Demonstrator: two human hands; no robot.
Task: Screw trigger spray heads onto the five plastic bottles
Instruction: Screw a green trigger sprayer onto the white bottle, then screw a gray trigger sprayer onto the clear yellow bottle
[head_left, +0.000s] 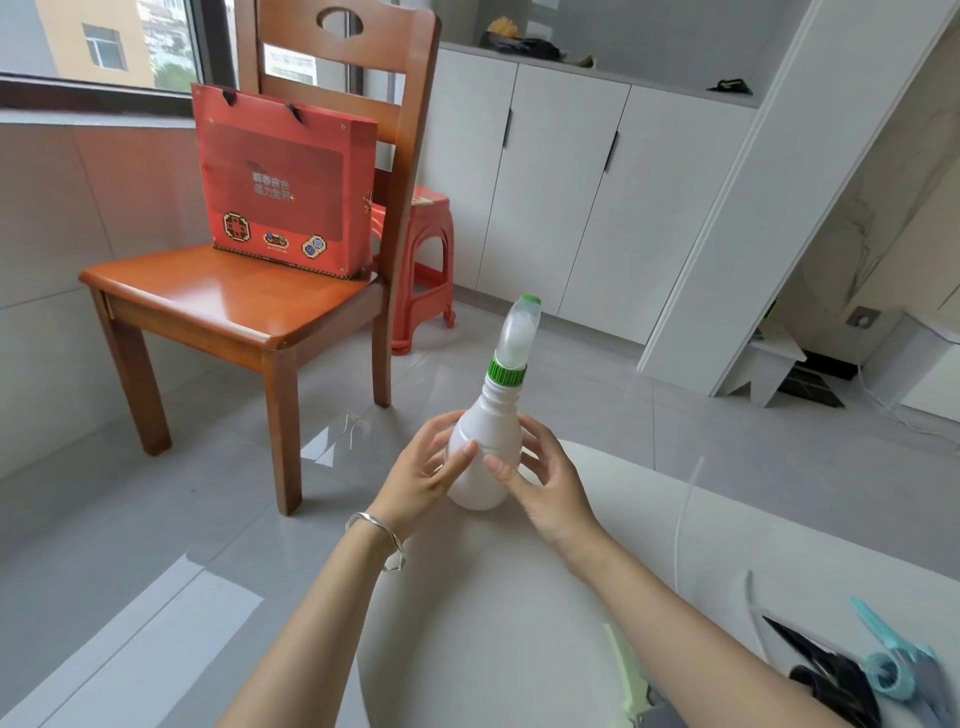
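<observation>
A white plastic bottle (480, 462) is held out over the far edge of the white round table (519, 597), tilted away from me. On its neck sits a spray head (517, 332) with a green ribbed collar (506, 371) and a green nozzle tip. My left hand (423, 475) grips the bottle's body from the left, thumb across the front. My right hand (545, 480) grips it from the right, fingers spread around its side. A thin clear dip tube (685, 519) lies on the table to the right.
A wooden chair (234, 296) stands ahead on the left with a red paper bag (283, 182) on its seat. Behind it is a red plastic stool (423, 260). Black scissors (826, 670) and blue scissors (893, 660) lie at the table's right; a pale green piece (631, 680) lies near me.
</observation>
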